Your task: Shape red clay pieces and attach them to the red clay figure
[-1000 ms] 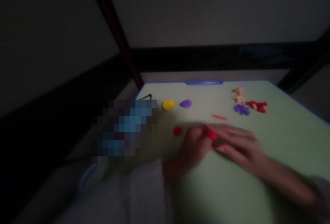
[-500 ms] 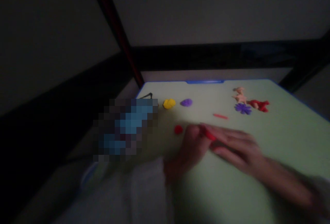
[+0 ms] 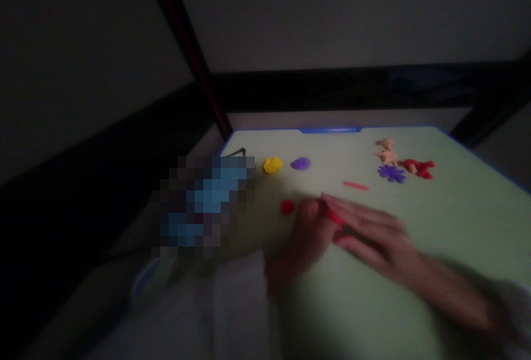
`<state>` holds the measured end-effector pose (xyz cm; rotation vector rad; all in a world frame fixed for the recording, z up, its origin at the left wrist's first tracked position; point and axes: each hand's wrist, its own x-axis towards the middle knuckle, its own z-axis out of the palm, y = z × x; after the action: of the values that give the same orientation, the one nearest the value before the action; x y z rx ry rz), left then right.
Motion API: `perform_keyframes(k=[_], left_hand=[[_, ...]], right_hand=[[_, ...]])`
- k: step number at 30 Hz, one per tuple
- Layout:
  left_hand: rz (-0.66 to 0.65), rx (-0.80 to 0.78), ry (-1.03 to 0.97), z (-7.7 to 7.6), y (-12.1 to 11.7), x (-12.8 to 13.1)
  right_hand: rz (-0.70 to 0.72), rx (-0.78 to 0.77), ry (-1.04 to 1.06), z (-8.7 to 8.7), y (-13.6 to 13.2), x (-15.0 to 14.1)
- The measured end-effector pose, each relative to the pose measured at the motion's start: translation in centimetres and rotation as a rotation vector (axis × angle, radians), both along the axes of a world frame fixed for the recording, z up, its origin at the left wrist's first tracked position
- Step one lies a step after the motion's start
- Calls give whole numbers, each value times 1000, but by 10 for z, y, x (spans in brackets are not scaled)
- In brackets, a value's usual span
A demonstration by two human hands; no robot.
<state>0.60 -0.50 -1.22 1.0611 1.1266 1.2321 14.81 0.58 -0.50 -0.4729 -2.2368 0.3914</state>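
My left hand (image 3: 309,233) is closed, its fingers curled round one end of a red piece of modelling clay (image 3: 334,216). My right hand (image 3: 379,238) meets it from the right, with long fingers laid along the clay and the thumb below; the clay sits between them. Its far end is hidden by the fingers. A small red lump of clay (image 3: 287,206) lies just left of my left hand. Beyond the fingers rests a thin orange-red stick (image 3: 355,186).
On the pale table (image 3: 415,321) lie a yellow lump (image 3: 272,165), a purple lump (image 3: 301,163), a purple flower-like shape (image 3: 392,173), pinkish figures (image 3: 387,152) and a red shape (image 3: 421,168). A blurred-out blue patch (image 3: 215,188) covers the left side. A blue strip (image 3: 331,130) marks the far edge.
Both hands have shifted slightly left and up with the red clay between them. The other pieces on the table stay in place.
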Motion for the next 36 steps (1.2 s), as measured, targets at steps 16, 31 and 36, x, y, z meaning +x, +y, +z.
perform_keyframes(k=[16, 31, 36], left_hand=[[-294, 31, -124, 4, 13, 2], [-175, -279, -619, 5, 15, 6], [-115, -193, -596, 7, 19, 5]], right_hand=[[-99, -724, 395, 5, 17, -3], [-159, -606, 353, 6, 21, -1], [-236, -586, 349, 12, 17, 3]])
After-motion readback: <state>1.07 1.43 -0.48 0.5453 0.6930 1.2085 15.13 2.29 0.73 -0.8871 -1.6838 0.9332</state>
